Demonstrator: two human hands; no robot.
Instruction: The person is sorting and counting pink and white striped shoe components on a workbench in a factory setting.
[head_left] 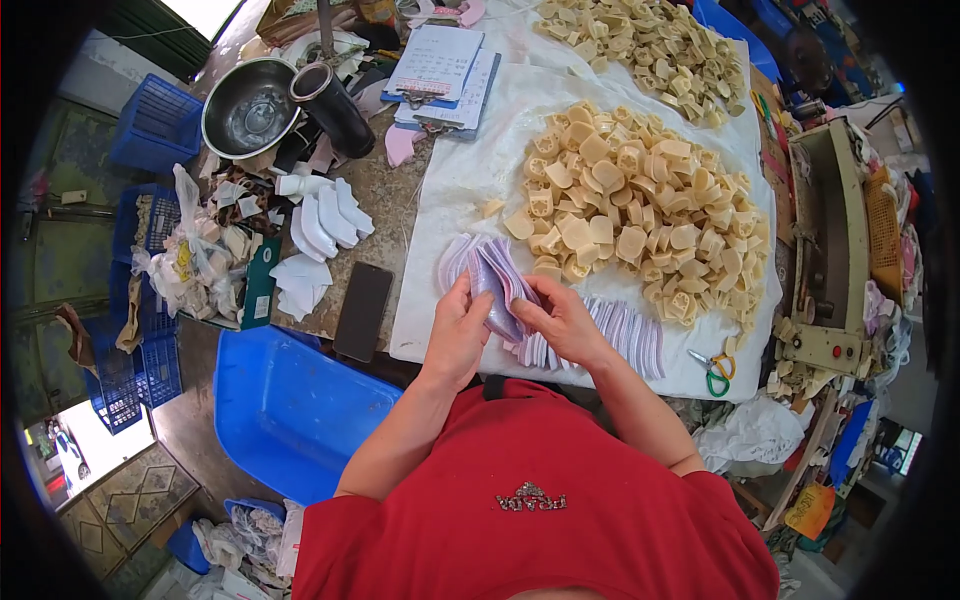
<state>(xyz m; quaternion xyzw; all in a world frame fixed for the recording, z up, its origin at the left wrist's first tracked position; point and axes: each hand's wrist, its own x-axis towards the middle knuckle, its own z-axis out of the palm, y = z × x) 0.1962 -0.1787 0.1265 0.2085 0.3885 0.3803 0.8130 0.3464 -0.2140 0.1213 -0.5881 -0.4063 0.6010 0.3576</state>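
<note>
My left hand and my right hand are both closed on one small bundle of shiny lilac curved pieces, held above the near edge of the white cloth. The bundle is fanned apart at its top, with the thumbs on the side toward me. Just under my right hand, a long row of similar lilac and white pieces lies on the cloth. A few more lilac pieces show behind my left hand. What the pieces belong to I cannot tell.
Beyond my hands rises a large heap of cream moulded heel-like parts, with a second heap behind. Scissors lie at right. Leftward are a black phone, clipboards, a metal bowl and a blue tub.
</note>
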